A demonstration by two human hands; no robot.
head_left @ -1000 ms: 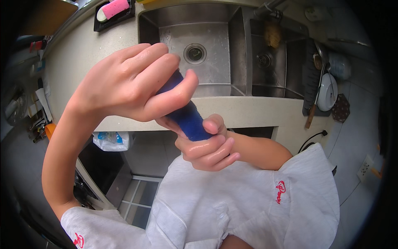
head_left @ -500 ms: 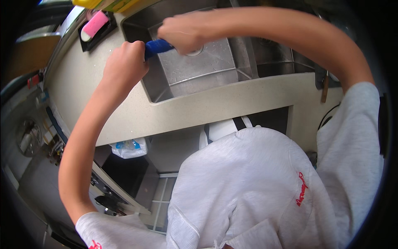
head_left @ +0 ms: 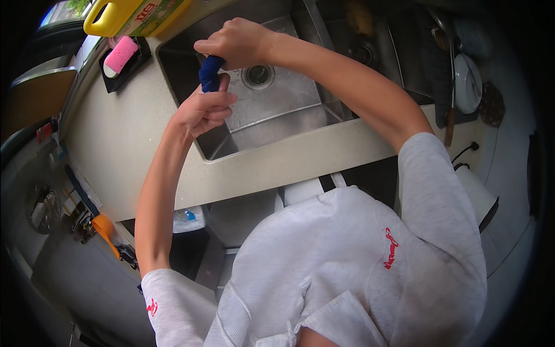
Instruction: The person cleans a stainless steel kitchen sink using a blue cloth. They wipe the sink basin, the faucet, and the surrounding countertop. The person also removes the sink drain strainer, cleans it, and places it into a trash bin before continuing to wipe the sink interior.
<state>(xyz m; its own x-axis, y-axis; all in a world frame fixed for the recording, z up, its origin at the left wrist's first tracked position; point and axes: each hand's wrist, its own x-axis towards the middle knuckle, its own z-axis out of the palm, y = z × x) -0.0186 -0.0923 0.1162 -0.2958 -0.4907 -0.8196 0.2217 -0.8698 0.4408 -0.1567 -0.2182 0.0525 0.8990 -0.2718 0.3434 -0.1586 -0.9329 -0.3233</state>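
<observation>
In the head view, we saw both bare hands together over the left part of the sink [head_left: 277,118], with a short, twisted length of blue cloth [head_left: 209,75] between them. The left hand [head_left: 203,111] had its grip narrowed round the cloth's lower end, the fingers folded inward. The right hand [head_left: 241,44] was clenched over the upper end, its knuckles up, so that its grip was narrow too and filled by the cloth. We could not tell how high the cloth was above the basin. To the right of it we saw the round drain [head_left: 258,76], and the right forearm slanted across the sink. On the table [head_left: 124,130], left of the sink, a pink sponge [head_left: 122,55] lay on a black tray [head_left: 123,79], with a yellow bottle [head_left: 136,16] just beyond it. In the narrower basin on the right, we noticed a drain too dim to make out well. Farther right, a white plate [head_left: 467,84] was just beside a utensil with a wooden handle [head_left: 449,128]. Below the table's front edge we saw a white bag [head_left: 189,222], and a pale shirt [head_left: 335,248] with red stitching filled the lower middle.
</observation>
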